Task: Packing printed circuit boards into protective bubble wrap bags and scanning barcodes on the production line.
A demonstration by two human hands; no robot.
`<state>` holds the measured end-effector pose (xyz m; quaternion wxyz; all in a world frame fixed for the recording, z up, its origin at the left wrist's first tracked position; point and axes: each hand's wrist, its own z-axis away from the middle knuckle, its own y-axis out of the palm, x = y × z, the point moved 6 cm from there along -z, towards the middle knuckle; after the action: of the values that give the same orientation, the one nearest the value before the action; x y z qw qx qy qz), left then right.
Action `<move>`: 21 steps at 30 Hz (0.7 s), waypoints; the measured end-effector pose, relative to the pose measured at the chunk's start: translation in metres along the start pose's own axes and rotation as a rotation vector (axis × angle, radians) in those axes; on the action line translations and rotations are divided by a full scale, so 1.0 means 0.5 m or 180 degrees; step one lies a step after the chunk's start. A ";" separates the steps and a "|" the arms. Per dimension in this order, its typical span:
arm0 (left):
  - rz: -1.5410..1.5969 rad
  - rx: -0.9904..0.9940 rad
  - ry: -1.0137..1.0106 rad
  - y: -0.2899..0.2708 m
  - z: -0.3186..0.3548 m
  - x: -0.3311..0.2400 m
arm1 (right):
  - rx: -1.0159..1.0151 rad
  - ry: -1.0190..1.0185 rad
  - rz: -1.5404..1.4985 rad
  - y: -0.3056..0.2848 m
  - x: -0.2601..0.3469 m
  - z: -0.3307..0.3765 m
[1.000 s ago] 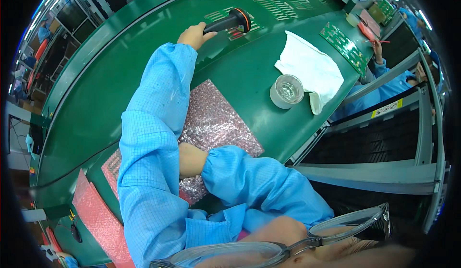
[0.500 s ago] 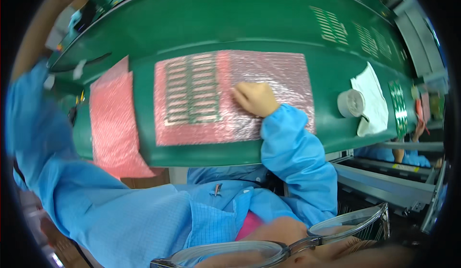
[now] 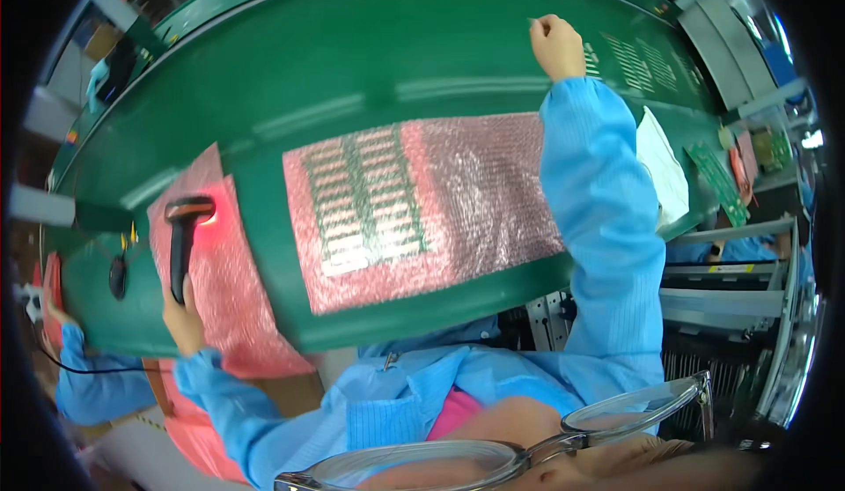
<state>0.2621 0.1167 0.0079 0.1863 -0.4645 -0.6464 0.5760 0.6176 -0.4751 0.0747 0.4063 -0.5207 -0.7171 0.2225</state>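
My left hand [image 3: 182, 319] has its fingers closed round the grip of the black barcode scanner [image 3: 183, 243], whose red-lit head rests over a pink bubble-wrap sheet [image 3: 231, 288] at the near-left of the green tabletop [image 3: 352, 77]; that sheet overhangs the near edge, so a careless drag of the scanner could, I judge, pull it off. My right hand [image 3: 556, 44] is curled shut far out on the tabletop, whether pinching anything I cannot tell, and its sleeve crosses the larger bubble wrap [image 3: 493, 191] covering the rows of circuit boards [image 3: 365, 199]; drawing back low might snag it; open room lies beyond, across the bare green middle.
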 end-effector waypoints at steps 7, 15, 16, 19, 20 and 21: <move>-0.0572 -0.0245 -0.0201 0.071 0.039 0.019 | 0.0219 0.1820 0.1846 0.206 -0.581 -0.111; 0.0003 -0.0777 -0.0241 0.078 0.050 0.045 | 0.0034 0.1651 0.1611 0.304 -0.673 -0.132; 0.0161 -0.0824 -0.0468 0.060 0.074 0.063 | -0.0007 0.1623 0.1861 0.326 -0.590 -0.126; -0.0074 -0.1024 -0.0144 0.050 0.052 0.028 | -0.0206 0.1635 0.2025 0.236 -0.552 -0.144; -0.0273 -0.1256 0.0161 0.039 0.045 0.009 | -0.0227 0.1553 0.1821 0.210 -0.555 -0.153; -0.0570 -0.1392 0.0368 0.011 0.048 -0.024 | -0.0062 0.1339 0.1716 0.193 -0.499 -0.161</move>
<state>0.2518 0.0925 -0.0002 0.1684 -0.4668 -0.7826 0.3760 0.7694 -0.6802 -0.0384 0.4669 -0.7299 -0.4564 0.2027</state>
